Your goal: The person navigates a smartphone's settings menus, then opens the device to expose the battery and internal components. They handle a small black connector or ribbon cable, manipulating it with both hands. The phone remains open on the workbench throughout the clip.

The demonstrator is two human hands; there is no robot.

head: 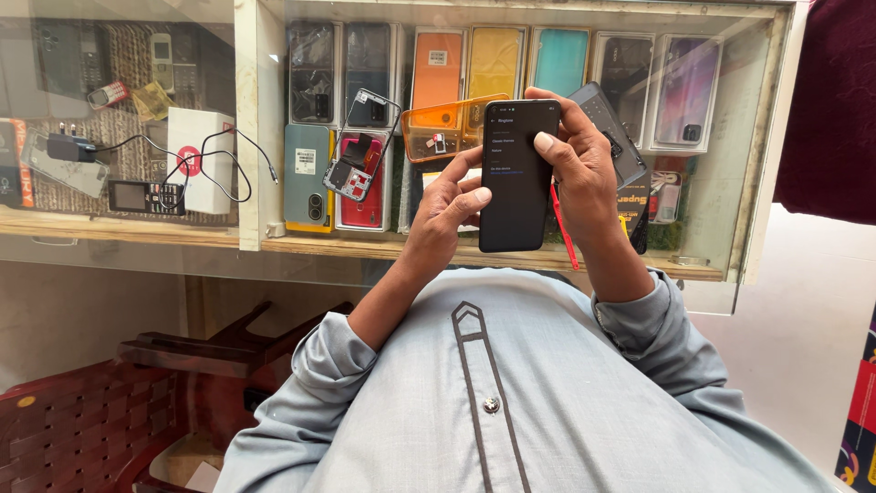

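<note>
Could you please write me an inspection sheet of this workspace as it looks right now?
Surface: glass display counter, wooden edge.
Job's things: black smartphone, screen lit, upright.
Clutter: orange clear case, phone frame, second phone behind the right hand.
Hands: left hand grips the smartphone's lower side; right hand holds its top, thumb on screen.
Cables: black charger cable under glass.
Surroundings: boxed phones, red chair.

Your left hand (449,212) is raised in front of your chest, wrist bent back, fingers curled inward and the thumb extended toward the right. Your right hand (581,164) sits slightly higher, fingers wrapped in a closed grip, thumb laid flat across the front (nail visible). Both forearms rise from rolled grey sleeves and converge, hands nearly touching.
</note>
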